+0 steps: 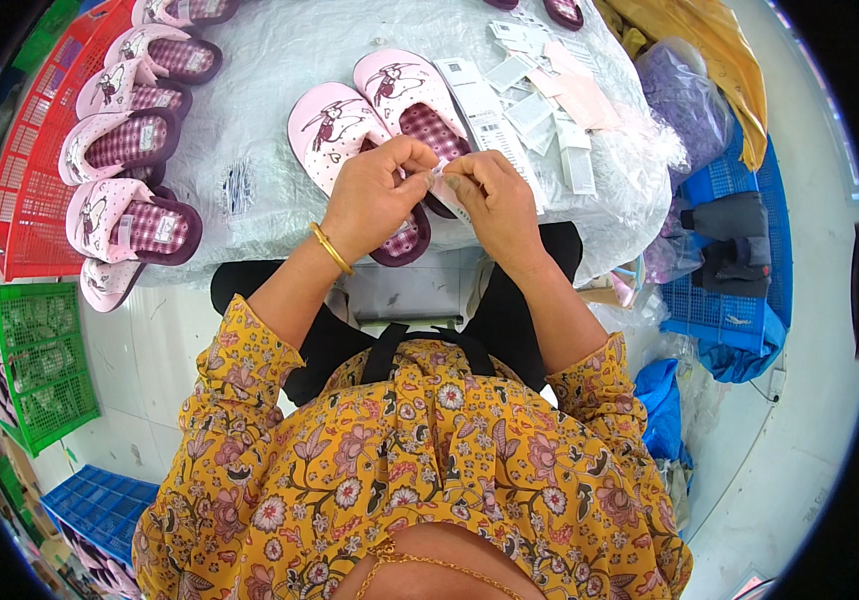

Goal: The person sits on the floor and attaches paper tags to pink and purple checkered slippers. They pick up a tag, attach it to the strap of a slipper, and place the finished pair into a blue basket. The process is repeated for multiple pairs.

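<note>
A pair of pale pink slippers, the left slipper (328,128) and the right slipper (405,88), lies in front of me with dark printed drawings on the uppers and plaid insoles. Over their heel ends, the fingertips of my left hand (375,195) and my right hand (498,212) meet in a pinch. Both hold a small white label (457,207), partly covered by the fingers. Just right of the slippers is a stack of long printed white strips (480,108). Beyond it, loose white tags (578,165) and pink paper pieces (578,98) are scattered.
Clear plastic covers the table (250,150). Several matching slippers (120,140) line its left side, beside a red basket (25,215). Green crates (45,365) and a blue crate (100,510) stand lower left. At right, a blue basket (715,325) holds dark items.
</note>
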The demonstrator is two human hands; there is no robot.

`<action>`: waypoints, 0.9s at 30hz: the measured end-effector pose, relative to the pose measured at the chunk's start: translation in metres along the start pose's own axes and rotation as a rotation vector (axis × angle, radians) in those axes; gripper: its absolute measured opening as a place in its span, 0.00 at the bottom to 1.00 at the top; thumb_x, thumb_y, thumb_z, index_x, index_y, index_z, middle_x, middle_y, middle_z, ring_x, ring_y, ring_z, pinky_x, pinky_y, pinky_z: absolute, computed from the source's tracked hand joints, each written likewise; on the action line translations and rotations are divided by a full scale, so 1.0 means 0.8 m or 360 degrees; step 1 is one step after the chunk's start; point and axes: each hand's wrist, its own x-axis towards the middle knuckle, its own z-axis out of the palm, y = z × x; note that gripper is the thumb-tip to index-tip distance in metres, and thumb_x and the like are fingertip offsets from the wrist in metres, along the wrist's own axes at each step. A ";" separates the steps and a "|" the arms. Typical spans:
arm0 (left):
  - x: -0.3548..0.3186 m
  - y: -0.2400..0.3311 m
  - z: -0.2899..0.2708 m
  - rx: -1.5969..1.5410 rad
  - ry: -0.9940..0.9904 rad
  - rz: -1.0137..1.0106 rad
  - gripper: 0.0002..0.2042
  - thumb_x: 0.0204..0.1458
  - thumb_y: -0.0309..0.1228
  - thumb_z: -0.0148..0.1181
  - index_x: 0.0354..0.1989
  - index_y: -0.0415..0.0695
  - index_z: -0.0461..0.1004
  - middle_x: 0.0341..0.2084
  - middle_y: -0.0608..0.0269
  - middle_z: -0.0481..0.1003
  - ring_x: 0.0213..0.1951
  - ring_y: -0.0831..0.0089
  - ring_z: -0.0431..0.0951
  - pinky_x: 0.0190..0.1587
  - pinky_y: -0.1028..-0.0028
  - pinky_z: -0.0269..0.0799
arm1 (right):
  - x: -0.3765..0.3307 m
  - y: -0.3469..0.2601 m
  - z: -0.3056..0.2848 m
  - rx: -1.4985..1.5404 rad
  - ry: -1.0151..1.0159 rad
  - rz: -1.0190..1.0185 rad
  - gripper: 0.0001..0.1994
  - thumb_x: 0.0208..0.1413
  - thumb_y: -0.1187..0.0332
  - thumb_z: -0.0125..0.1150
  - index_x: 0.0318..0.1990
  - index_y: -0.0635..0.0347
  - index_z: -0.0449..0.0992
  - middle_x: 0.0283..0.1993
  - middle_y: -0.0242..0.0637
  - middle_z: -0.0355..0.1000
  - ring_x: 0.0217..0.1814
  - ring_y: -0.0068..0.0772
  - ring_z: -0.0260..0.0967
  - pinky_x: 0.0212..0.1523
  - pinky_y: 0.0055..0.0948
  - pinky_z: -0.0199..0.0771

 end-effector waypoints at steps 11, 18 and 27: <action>0.001 -0.001 0.001 0.0035 -0.0015 0.0000 0.08 0.50 0.26 0.61 0.38 0.40 0.77 0.30 0.60 0.80 0.28 0.76 0.78 0.33 0.76 0.73 | -0.001 0.001 0.000 0.0062 -0.0003 0.0030 0.06 0.52 0.72 0.64 0.38 0.56 0.79 0.36 0.35 0.73 0.34 0.37 0.73 0.35 0.31 0.72; 0.002 0.000 0.004 0.0057 -0.0031 0.0038 0.07 0.50 0.23 0.59 0.38 0.39 0.76 0.29 0.62 0.79 0.30 0.77 0.78 0.35 0.76 0.73 | -0.002 -0.003 0.004 0.0026 -0.0013 0.0039 0.06 0.51 0.72 0.65 0.38 0.57 0.78 0.35 0.35 0.73 0.33 0.37 0.73 0.34 0.31 0.72; 0.000 0.005 -0.001 -0.0169 -0.0145 -0.0160 0.08 0.52 0.20 0.56 0.40 0.37 0.74 0.30 0.64 0.78 0.29 0.81 0.76 0.30 0.78 0.73 | 0.008 -0.006 -0.001 0.0142 -0.0096 0.0029 0.05 0.50 0.70 0.68 0.33 0.60 0.79 0.31 0.38 0.72 0.29 0.35 0.71 0.30 0.30 0.70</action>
